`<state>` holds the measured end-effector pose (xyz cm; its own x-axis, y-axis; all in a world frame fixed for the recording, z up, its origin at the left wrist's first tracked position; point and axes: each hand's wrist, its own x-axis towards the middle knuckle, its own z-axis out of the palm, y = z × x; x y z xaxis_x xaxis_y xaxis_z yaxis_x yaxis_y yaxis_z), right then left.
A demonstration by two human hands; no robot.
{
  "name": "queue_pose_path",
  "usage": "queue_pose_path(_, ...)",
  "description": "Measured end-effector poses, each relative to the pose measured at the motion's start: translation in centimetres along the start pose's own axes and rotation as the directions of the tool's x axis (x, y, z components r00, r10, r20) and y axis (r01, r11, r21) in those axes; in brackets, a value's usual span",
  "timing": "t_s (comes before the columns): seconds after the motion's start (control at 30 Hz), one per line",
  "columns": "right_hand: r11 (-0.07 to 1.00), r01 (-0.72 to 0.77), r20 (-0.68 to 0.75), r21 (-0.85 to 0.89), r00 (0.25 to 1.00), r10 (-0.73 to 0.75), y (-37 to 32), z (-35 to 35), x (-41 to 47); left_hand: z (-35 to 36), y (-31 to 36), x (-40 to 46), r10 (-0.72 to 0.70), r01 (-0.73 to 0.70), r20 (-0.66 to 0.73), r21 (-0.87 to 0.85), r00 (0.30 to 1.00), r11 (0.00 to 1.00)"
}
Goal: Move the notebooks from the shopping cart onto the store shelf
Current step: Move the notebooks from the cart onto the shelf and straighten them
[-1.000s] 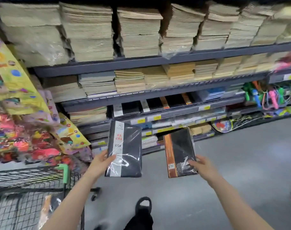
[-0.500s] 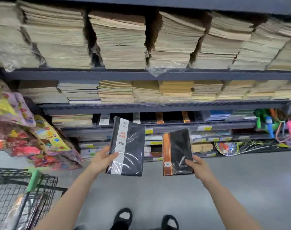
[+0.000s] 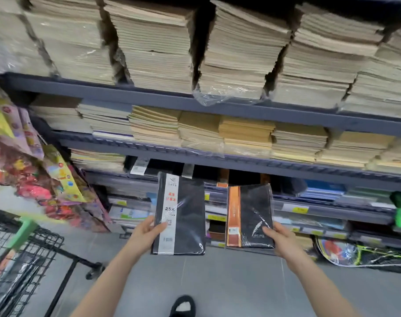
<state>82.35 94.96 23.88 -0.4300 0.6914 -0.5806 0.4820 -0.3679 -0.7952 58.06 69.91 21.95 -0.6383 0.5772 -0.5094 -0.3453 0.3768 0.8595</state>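
My left hand [image 3: 146, 232] grips the lower left edge of a black notebook with a white strip [image 3: 183, 216], wrapped in clear film. A black notebook with an orange strip [image 3: 252, 216], also film-wrapped, is held at its lower right corner by my right hand [image 3: 279, 239]. Both notebooks stand upright side by side in front of the store shelf [image 3: 217, 108]. The third shelf level [image 3: 240, 170], just above them, holds dark notebooks standing on edge. The black wire shopping cart [image 3: 23, 252] sits at the lower left, away from both hands.
Tall stacks of tan paper notebooks [image 3: 153, 46] fill the upper shelf levels. Colourful packaged goods [image 3: 34, 179] hang at the left beside the cart. Netted toys [image 3: 355, 250] lie on the lowest level at the right. Grey floor [image 3: 217, 282] and my shoe [image 3: 183, 306] are below.
Both hands have carried the notebooks forward and upward toward the shelf. The view has drawn closer to the shelf and tilted up; the cart has slid to the lower left.
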Motion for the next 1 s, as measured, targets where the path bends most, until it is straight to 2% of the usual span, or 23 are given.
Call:
queue_pose_path(0.1, 1.0, 0.023, -0.025, 0.006, 0.999, -0.023, 0.3, 0.1, 2.9, 1.2, -0.7, 3.5, 0.026, -0.026, -0.004, -0.034, 1.0, 0.999)
queue_pose_path(0.23, 0.989, 0.128, -0.025, 0.078, 0.992, -0.127, -0.4, 0.6, 7.3, 2.3, -1.2, 8.1, 0.111, -0.113, -0.04, -0.068, 0.993, 0.991)
queue_pose_path(0.33, 0.971, 0.214, -0.122, 0.102, 0.972, -0.201, -0.7, 1.1, 11.9, 2.7, -1.4, 11.2, 0.167, -0.177, -0.074, -0.146, 0.983, 0.973)
queue_pose_path(0.53, 0.901, 0.426, -0.164, 0.077, 0.897, -0.41, -1.5, 4.2, 19.1, 3.4, -3.2, 16.3, 0.402, -0.411, -0.088, -0.169, 0.911, 0.896)
queue_pose_path(0.6, 0.85, 0.527, -0.237, -0.013, 0.824, -0.515, -1.1, 4.8, 20.6, 3.6, -3.9, 17.5, 0.481, -0.491, -0.099, -0.164, 0.871, 0.855)
queue_pose_path(0.7, 0.698, 0.616, -0.304, -0.365, 0.63, -0.714, 0.5, 5.0, 20.9, 3.3, -4.9, 18.9, 0.541, -0.546, -0.075, -0.158, 0.837, 0.823)
queue_pose_path(0.8, 0.488, 0.636, -0.279, -0.597, 0.407, -0.87, 2.7, 5.4, 19.8, 3.3, -5.7, 19.5, 0.559, -0.559, -0.051, -0.159, 0.828, 0.814)
queue_pose_path(0.9, 0.279, 0.605, -0.145, -0.746, 0.26, -0.954, 4.2, 6.6, 18.9, 3.4, -5.5, 19.3, 0.585, -0.583, -0.04, -0.158, 0.81, 0.797)
queue_pose_path(0.97, 0.145, 0.559, -0.008, -0.817, 0.24, -0.971, 4.9, 7.8, 19.0, 3.2, -5.3, 19.4, 0.58, -0.578, -0.029, -0.147, 0.814, 0.803)
queue_pose_path(1.0, 0.127, 0.542, 0.026, -0.831, 0.266, -0.964, 5.2, 8.3, 19.2, 3.3, -5.2, 19.3, 0.581, -0.577, -0.024, -0.147, 0.814, 0.803)
